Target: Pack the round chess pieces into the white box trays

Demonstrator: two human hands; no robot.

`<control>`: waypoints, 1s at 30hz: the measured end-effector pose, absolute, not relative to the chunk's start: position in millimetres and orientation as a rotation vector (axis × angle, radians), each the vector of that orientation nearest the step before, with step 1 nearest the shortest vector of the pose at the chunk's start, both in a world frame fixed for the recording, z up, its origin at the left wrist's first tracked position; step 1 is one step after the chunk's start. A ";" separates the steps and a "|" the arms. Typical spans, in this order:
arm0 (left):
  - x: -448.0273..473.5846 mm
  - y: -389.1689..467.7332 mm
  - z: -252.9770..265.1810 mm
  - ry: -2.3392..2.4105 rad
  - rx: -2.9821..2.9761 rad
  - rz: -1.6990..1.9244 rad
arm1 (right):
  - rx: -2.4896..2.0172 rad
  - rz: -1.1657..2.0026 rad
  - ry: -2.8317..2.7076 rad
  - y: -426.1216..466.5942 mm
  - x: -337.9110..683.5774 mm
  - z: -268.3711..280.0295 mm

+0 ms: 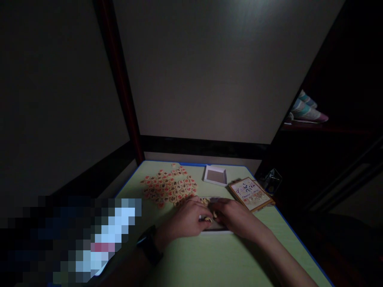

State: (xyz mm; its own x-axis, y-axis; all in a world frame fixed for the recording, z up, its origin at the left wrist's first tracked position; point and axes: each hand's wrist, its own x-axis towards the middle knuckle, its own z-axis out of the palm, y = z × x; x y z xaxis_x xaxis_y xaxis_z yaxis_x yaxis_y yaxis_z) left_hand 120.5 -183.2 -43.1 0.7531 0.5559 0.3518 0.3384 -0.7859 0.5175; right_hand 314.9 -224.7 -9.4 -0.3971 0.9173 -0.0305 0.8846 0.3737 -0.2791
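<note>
Dark room (203, 79), green worktop (206, 259). My left hand (191, 217) and right hand (229, 215) each pinch a round piece (208, 219); the pile (170, 187) sits past my left.

Discs (169, 187) left, box (249, 195) right of the far tray (217, 176) on the table (209, 259)

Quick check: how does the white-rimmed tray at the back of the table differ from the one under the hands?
The back tray shows its whole inside, while the left hand and right hand cover much of the near tray. Round pieces show inside the near tray; the back tray shows its brownish bottom. Both have whitish rims and rest on the green table.
</note>
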 end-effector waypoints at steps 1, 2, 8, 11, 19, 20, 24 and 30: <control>120.2 -183.0 -42.1 0.696 2.531 0.681 | -1.635 0.385 -2.497 -224.7 314.5 -9.0; 119.8 -183.1 -41.0 0.715 2.537 0.661 | -1.639 0.383 -2.495 -224.8 314.4 -8.6; 119.0 -182.4 -41.2 0.710 2.536 0.631 | -1.707 0.332 -2.450 -225.7 314.8 -6.5; 121.3 -179.7 -46.1 0.757 2.562 0.651 | -1.684 0.328 -2.415 -226.0 315.0 -6.2; 122.5 -183.2 -39.2 0.861 2.578 0.883 | -1.692 0.302 -2.385 -226.8 315.5 -5.5; 121.8 -182.9 -37.9 0.858 2.562 0.954 | -1.688 0.299 -2.383 -227.6 314.0 -5.7; 119.9 -176.2 -38.9 0.948 2.504 1.167 | -1.735 0.259 -2.377 -231.7 301.3 -11.0; 118.5 -168.3 -41.9 1.125 2.485 1.188 | -1.820 0.120 -2.442 -234.2 286.0 -24.3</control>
